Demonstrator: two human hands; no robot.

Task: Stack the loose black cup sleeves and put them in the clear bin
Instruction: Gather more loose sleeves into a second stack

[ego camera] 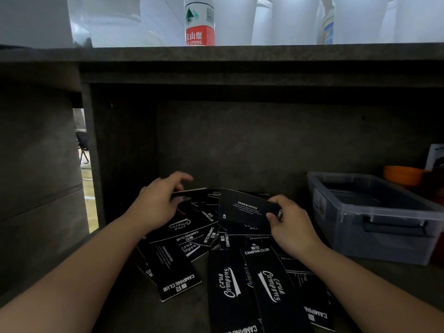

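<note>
Several flat black cup sleeves (230,280) with white "Camping Club" print lie scattered in a loose pile on a dark shelf. My right hand (290,227) pinches one sleeve (245,207) by its right end and holds it raised over the pile. My left hand (158,200) grips another sleeve (192,194) at the far left of the pile, thumb under, fingers over its top edge. The clear bin (374,217) stands to the right of the pile, apart from both hands, with some dark sleeves lying inside.
The dark shelf (125,306) is closed in by a back wall and a left side panel (96,152). An orange bowl (403,176) sits behind the bin. On the counter above stand a water bottle (200,22) and white cups.
</note>
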